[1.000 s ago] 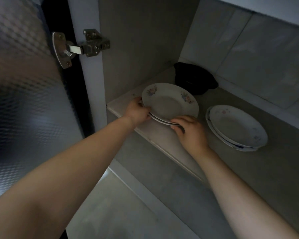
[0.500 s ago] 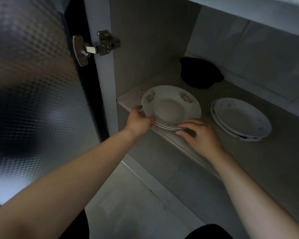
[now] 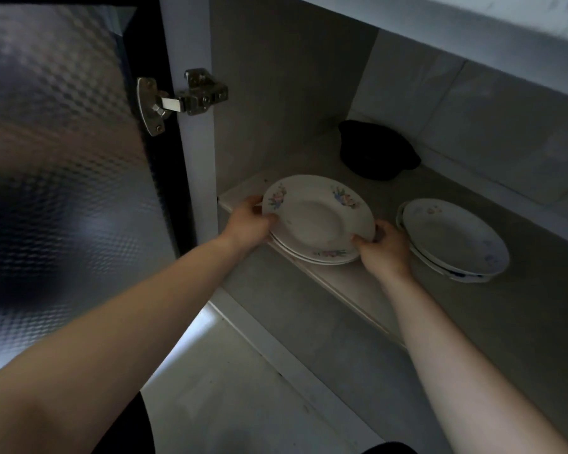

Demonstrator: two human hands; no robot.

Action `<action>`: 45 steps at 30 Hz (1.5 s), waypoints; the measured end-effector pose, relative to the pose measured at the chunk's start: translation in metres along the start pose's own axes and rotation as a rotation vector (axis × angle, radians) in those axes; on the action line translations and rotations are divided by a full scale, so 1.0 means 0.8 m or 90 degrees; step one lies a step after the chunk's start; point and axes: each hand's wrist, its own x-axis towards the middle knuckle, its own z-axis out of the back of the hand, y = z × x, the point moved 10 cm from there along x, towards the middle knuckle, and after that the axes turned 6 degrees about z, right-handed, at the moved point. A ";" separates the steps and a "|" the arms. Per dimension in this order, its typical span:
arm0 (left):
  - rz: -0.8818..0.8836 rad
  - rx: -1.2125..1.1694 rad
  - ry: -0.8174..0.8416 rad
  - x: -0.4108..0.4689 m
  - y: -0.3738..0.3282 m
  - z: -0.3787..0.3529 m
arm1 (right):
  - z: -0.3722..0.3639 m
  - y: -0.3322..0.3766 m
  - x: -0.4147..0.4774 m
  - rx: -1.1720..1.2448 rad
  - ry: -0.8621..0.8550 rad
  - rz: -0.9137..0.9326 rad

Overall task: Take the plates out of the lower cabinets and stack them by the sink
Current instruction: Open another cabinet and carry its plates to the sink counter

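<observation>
Stack of flowered plates: found at the near left corner of the cabinet shelf; whether it was resting or just lifted could not be told. Left hand: curled round the stack's left rim, thumb laid on top. Right hand: curled round the near right rim, thumb on top, fingers tucked beneath. Second stack of plates: set on the shelf to the right, apart from the first. Dark pot: placed far back. Patterned door: swung open at left, held by a metal hinge.
</observation>
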 end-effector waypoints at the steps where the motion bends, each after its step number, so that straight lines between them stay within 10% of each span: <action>1: -0.001 0.001 0.009 0.001 -0.004 -0.001 | -0.001 -0.004 0.001 -0.006 0.001 -0.008; 45: -0.008 0.049 0.030 -0.093 0.011 0.030 | -0.009 -0.005 -0.087 0.195 0.078 -0.094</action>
